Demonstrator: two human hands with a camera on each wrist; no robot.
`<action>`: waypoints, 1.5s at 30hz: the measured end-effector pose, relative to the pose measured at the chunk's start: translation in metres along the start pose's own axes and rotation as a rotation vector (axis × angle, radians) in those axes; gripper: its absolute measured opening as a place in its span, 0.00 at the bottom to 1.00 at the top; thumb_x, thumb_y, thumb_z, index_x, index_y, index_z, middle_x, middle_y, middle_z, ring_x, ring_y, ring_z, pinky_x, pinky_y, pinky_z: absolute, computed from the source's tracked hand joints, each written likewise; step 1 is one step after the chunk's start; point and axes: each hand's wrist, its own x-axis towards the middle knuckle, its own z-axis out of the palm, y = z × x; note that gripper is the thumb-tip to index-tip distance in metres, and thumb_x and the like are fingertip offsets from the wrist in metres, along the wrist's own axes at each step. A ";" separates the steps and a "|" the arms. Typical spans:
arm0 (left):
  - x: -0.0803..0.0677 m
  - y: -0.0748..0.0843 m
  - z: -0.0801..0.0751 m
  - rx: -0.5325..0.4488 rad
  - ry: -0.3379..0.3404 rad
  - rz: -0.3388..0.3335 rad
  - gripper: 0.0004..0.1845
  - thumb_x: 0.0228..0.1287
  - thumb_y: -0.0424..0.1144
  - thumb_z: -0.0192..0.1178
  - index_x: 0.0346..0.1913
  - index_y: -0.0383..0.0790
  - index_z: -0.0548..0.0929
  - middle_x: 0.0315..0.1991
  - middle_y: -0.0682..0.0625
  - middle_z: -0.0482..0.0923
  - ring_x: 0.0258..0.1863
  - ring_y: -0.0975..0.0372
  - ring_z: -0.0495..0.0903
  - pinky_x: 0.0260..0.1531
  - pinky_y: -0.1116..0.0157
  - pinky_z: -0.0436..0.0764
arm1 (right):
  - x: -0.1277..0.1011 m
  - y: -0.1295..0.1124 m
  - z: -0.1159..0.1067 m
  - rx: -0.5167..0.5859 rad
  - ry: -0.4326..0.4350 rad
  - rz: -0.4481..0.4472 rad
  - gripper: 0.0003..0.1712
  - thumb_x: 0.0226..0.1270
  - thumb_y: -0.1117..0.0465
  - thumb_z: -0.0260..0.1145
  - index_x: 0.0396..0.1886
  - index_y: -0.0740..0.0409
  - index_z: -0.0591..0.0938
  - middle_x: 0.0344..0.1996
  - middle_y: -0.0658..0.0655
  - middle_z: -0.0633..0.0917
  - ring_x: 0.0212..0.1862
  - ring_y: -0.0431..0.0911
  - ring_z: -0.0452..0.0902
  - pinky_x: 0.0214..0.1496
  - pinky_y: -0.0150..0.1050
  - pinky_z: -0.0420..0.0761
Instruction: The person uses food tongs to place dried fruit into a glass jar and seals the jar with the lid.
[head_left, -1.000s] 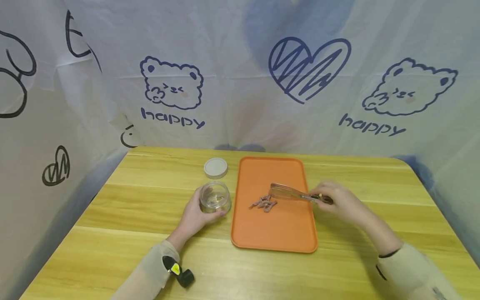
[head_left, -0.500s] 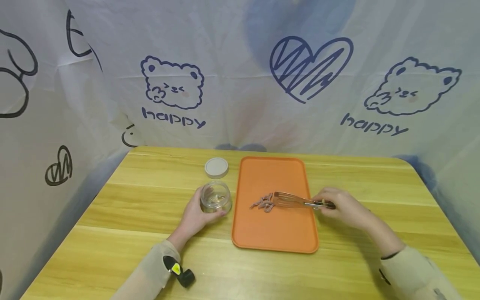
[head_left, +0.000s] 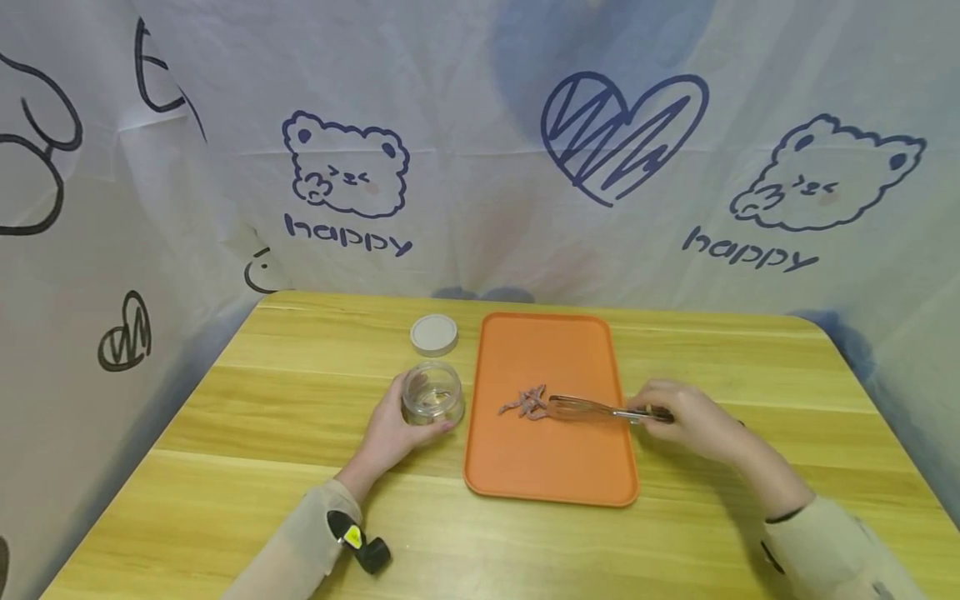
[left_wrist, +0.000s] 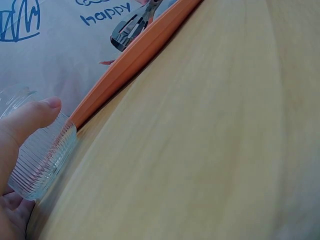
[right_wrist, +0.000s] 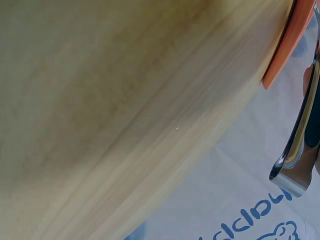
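The tongs (head_left: 618, 412) lie almost level across the right half of the orange tray (head_left: 555, 467), their slotted metal heads pointing to the left and their dark handles gripped by the curled fingers of the right hand (head_left: 686, 417) beyond the tray's right rim; the right wrist view shows a shiny bent band joining the two arms at the back. The heads end right beside a small heap of pinkish-brown, knobbly strips (head_left: 527, 403), and whether they touch cannot be told. The strips are thin and crooked, crossing one another left of the tray's middle, with one pale tail reaching toward the left rim. The left hand (head_left: 397, 429) holds the jar (head_left: 432, 404), wrapped round its left and near sides, thumb along the front; the jar stands upright with its wide round mouth uncovered, its clear wall finely ribbed in the left wrist view. Just behind it the white lid (head_left: 433, 334) rests flat on the wooden table (head_left: 262, 467). Only a narrow strip of wood separates the jar from the tray's low raised rim. Orange surface stretches both behind and in front of the heap, and broad wood runs along both outer sides, up to a printed cloth (head_left: 465, 208) behind.
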 end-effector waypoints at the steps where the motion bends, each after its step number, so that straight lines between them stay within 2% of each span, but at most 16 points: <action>1: 0.000 0.000 0.000 -0.002 0.000 -0.001 0.52 0.38 0.46 0.80 0.68 0.42 0.62 0.63 0.46 0.70 0.63 0.52 0.67 0.64 0.53 0.64 | -0.001 0.000 0.000 0.001 0.002 -0.004 0.13 0.57 0.72 0.67 0.41 0.55 0.85 0.31 0.46 0.79 0.28 0.34 0.66 0.24 0.28 0.71; 19: 0.000 0.000 0.000 -0.019 -0.001 0.010 0.52 0.38 0.46 0.80 0.68 0.41 0.62 0.63 0.45 0.69 0.63 0.51 0.67 0.64 0.52 0.63 | -0.006 -0.009 -0.009 0.022 0.103 -0.026 0.16 0.54 0.76 0.68 0.40 0.56 0.85 0.33 0.45 0.81 0.30 0.34 0.70 0.26 0.30 0.76; 27: 0.000 -0.001 0.000 -0.008 0.002 0.014 0.52 0.38 0.47 0.80 0.68 0.41 0.62 0.62 0.45 0.70 0.62 0.51 0.67 0.64 0.51 0.64 | -0.003 -0.013 -0.011 0.040 0.108 -0.004 0.16 0.56 0.75 0.67 0.41 0.54 0.85 0.34 0.44 0.82 0.31 0.35 0.72 0.28 0.31 0.77; 36: 0.000 -0.001 0.000 0.001 0.001 0.017 0.52 0.39 0.48 0.80 0.68 0.41 0.62 0.62 0.45 0.70 0.62 0.51 0.67 0.64 0.52 0.63 | 0.002 -0.015 -0.013 0.071 0.138 -0.024 0.15 0.57 0.75 0.67 0.41 0.54 0.85 0.33 0.46 0.82 0.30 0.36 0.72 0.27 0.30 0.76; 45: 0.000 -0.001 0.001 0.004 0.003 0.020 0.52 0.38 0.48 0.80 0.68 0.41 0.62 0.62 0.46 0.70 0.63 0.52 0.67 0.64 0.52 0.64 | 0.011 -0.022 -0.015 0.022 0.167 -0.009 0.15 0.57 0.74 0.67 0.41 0.53 0.85 0.33 0.43 0.81 0.30 0.36 0.72 0.27 0.31 0.76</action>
